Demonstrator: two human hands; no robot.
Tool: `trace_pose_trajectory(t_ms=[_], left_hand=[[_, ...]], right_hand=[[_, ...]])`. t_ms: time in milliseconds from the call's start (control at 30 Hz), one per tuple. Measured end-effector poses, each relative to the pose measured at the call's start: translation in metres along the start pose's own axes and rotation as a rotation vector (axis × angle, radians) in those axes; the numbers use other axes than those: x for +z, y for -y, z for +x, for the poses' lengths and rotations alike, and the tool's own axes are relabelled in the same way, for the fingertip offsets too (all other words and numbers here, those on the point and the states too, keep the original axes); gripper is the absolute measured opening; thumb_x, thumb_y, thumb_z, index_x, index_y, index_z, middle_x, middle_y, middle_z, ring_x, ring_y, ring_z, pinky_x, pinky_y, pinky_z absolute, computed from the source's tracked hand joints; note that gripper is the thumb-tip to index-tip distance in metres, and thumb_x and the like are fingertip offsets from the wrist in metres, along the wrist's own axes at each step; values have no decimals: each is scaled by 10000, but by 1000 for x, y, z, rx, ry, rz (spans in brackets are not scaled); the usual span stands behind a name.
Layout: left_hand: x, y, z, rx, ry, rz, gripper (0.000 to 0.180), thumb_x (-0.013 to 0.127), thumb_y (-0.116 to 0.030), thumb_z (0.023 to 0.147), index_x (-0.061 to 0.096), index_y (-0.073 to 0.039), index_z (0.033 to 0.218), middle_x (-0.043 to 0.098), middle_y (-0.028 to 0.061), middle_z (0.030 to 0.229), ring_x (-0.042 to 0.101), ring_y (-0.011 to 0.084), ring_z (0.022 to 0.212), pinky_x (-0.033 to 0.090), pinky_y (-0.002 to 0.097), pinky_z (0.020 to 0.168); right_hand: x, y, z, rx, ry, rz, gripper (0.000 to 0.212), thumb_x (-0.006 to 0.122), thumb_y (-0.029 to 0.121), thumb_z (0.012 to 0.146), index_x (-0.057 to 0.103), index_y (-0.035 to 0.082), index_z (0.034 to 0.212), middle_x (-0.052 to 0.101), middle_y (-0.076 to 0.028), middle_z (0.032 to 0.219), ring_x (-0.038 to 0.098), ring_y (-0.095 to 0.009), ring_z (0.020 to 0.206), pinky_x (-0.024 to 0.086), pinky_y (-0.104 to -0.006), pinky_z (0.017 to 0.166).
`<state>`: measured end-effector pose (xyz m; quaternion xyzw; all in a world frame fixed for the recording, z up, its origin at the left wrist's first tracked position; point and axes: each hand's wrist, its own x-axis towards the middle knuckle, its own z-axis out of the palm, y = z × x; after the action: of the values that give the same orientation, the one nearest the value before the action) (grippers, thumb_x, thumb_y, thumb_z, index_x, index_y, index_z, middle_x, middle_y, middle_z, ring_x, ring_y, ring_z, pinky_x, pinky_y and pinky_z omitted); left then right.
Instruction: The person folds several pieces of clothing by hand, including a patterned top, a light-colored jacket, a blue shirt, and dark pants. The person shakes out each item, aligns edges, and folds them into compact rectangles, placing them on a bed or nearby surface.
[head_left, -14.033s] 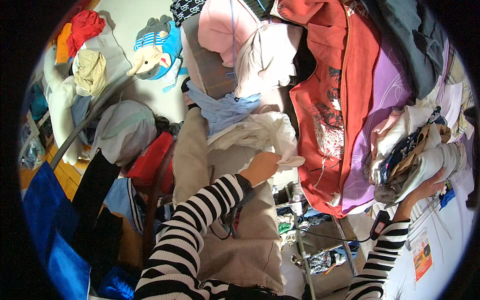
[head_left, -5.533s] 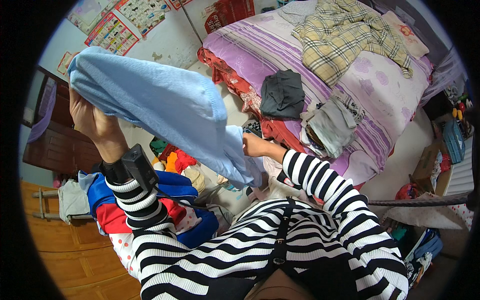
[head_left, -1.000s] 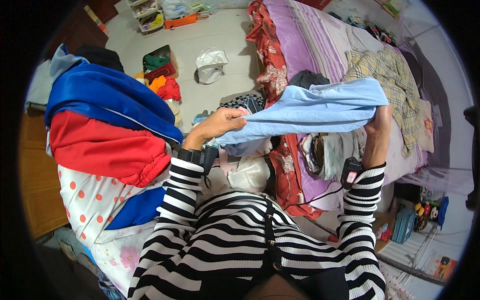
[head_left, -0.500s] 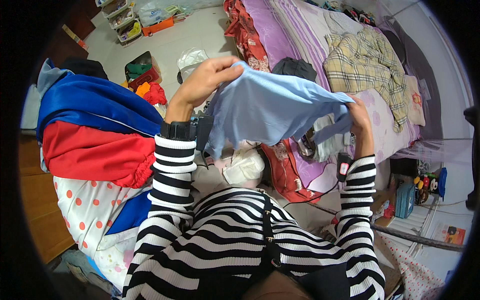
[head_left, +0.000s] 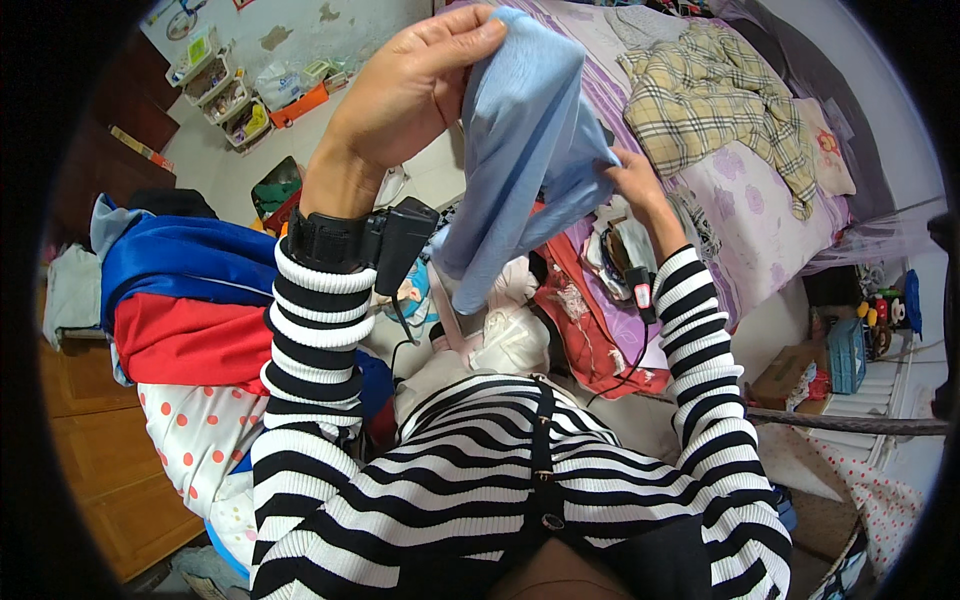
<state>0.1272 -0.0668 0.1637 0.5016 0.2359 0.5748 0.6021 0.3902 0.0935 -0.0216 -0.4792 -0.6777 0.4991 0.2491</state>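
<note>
A light blue garment [head_left: 520, 150] hangs in folds between my two hands, over my lap. Raised high, my left hand [head_left: 415, 85] pinches its upper edge between thumb and fingers. My right hand [head_left: 637, 185], lower and to the right, grips another edge of the cloth. The garment's lower end dangles free and covers part of the bed behind it. Its exact kind is hard to tell from the folds. Each wrist wears a black strapped device [head_left: 400, 245], with a cable running from it.
At left lie piled clothes: a blue garment [head_left: 190, 255], a red one [head_left: 190, 340] and white polka-dot fabric [head_left: 195, 430]. The bed [head_left: 740, 240] with a plaid blanket [head_left: 700, 100] stands at right. Storage bins [head_left: 220, 90] are far left. White cloth [head_left: 510, 340] lies near my lap.
My left hand has risen with the garment's edge, while my right hand has moved inward to the left. The cloth, stretched wide before, now hangs narrower and more steeply.
</note>
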Motion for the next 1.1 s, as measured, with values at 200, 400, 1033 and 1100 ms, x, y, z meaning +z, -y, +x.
trace_pose_trajectory(t_ms=[200,400,1033,1100], left_hand=[[18,-4,25,143,17,-145,324,378,-168,974,479,58,1184,586,146,1129,581,217,1040,470,332,919],[41,-6,42,124,13,-294,348,398,-171,966,456,36,1240,566,157,1164,547,256,1091,424,418,967],[54,25,45,370,-168,-318,322,465,-59,918,406,-56,1235,539,64,1139,535,163,1040,436,334,869],[44,30,46,430,-180,-314,267,480,-88,927,453,-53,1190,570,55,1088,562,139,977,460,300,814]], right_hand=[[19,-7,-24,-131,167,44,236,583,30,841,610,-57,1059,658,-71,967,599,-131,886,464,-276,821],[7,-14,-47,-275,-168,70,252,576,149,892,620,-54,1034,656,-65,931,594,-120,841,471,-259,760],[77,95,-66,-582,-186,-56,393,676,223,781,548,-22,1060,643,-212,799,653,-338,741,494,-382,693],[71,76,-39,-490,-116,-230,225,513,4,710,588,-25,919,592,-269,746,626,-393,738,483,-412,661]])
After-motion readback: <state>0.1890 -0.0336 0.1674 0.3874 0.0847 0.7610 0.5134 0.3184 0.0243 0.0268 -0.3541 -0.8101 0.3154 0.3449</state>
